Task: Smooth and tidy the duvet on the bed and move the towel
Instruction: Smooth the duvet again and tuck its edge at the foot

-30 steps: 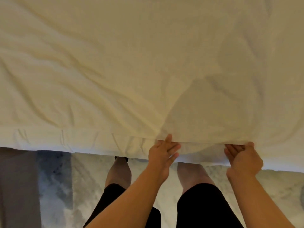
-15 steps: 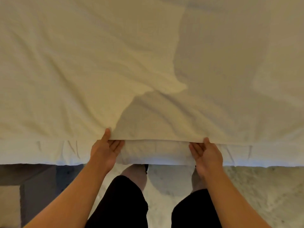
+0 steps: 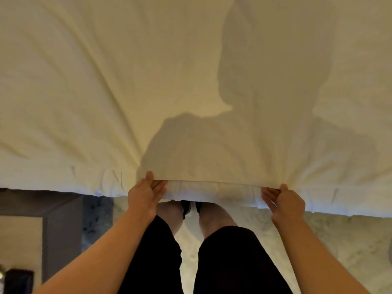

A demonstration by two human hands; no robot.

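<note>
The cream duvet covers the whole bed and fills the upper part of the view, with long creases fanning out from its near edge. My left hand pinches that near edge, thumb on top and fingers underneath. Further right, my right hand pinches the same edge in the same way. Between the two hands the edge is stretched straight and lifted off the white bedding below. No towel is in view.
My legs in black shorts stand against the bed's foot on a pale patterned rug. A grey floor border runs at the left, with a dark object in the bottom-left corner.
Both hands have spread further apart along the duvet's edge while still holding it. The edge between them is now pulled taut, and the creases have lengthened.
</note>
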